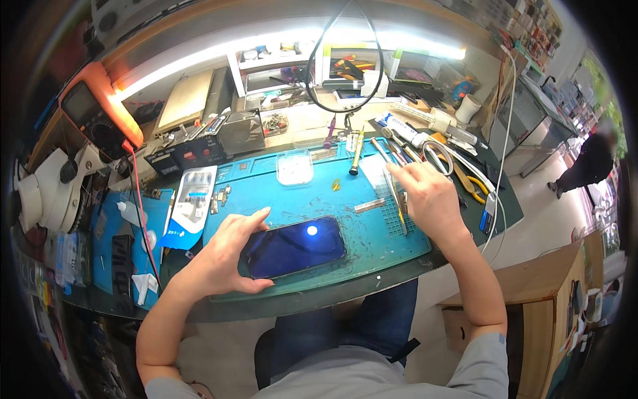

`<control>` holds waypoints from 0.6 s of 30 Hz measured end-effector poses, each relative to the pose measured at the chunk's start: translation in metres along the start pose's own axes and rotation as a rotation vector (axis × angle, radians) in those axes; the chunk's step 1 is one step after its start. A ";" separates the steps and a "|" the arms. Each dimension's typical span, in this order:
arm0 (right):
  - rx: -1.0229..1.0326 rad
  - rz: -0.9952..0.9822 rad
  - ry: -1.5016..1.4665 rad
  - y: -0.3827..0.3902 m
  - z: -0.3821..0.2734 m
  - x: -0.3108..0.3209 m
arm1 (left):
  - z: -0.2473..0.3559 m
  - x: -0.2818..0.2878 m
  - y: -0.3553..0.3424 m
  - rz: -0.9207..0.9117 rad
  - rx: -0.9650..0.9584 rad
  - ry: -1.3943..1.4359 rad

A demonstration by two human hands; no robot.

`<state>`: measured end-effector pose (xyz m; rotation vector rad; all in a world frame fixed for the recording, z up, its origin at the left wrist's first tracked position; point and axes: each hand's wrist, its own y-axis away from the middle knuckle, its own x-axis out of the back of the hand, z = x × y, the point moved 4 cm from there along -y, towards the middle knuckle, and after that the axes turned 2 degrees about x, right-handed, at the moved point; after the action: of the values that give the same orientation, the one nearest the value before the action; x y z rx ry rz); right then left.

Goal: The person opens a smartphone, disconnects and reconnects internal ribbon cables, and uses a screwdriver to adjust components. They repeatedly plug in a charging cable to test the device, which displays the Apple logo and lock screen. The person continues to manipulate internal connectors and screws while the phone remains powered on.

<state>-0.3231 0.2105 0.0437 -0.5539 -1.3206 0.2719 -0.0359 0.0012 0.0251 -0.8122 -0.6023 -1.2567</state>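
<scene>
A dark smartphone [297, 247] lies on the blue work mat [266, 189], its glossy face up with a bright spot of light on it. My left hand [227, 256] grips its left end, thumb along the near edge and fingers at the far edge. To the right, my right hand [430, 198] is closed with bent fingers over the tools at the mat's right side. Slim metal tweezers [397, 199] run beside its fingertips; whether the fingers pinch them or another tool is hidden. A short metal strip [369, 205] lies between phone and tweezers.
Beyond the phone are a clear plastic tray [294, 167] and a yellow-handled screwdriver [357, 154]. Pliers [476, 189], a white tube [401, 130] and loose tools crowd the right. An orange multimeter [100, 110] stands at left. A cable loop [310, 66] hangs above.
</scene>
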 end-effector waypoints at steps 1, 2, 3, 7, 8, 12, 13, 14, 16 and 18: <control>-0.071 0.033 -0.016 -0.006 0.000 0.003 | 0.000 0.000 0.000 0.004 -0.011 -0.001; -0.077 0.006 -0.111 -0.015 -0.005 0.004 | -0.001 -0.001 -0.001 0.005 -0.007 0.014; -0.078 -0.017 -0.216 -0.028 -0.013 0.004 | 0.000 0.000 0.002 0.009 0.007 0.021; 0.036 -0.078 -0.376 -0.072 -0.036 -0.024 | 0.000 0.002 0.002 0.015 0.000 0.023; 0.089 -0.068 -0.353 -0.082 -0.043 -0.029 | 0.000 0.002 0.001 0.009 -0.003 0.015; -0.082 -0.115 -0.401 -0.106 -0.046 -0.044 | -0.001 0.000 0.000 0.019 0.004 0.048; -0.143 -0.062 -0.419 -0.105 -0.041 -0.047 | -0.001 0.000 -0.001 0.019 -0.001 0.047; -0.205 -0.009 -0.434 -0.103 -0.036 -0.048 | -0.001 0.000 -0.002 0.019 -0.007 0.046; -0.218 0.042 -0.475 -0.098 -0.023 -0.043 | -0.001 0.000 0.000 0.012 0.007 0.040; -0.274 -0.051 -0.547 -0.092 -0.011 -0.039 | -0.001 0.001 0.000 0.007 0.016 0.035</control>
<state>-0.3330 0.1115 0.0582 -0.7039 -1.9179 0.2070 -0.0354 0.0004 0.0251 -0.7767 -0.5807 -1.2557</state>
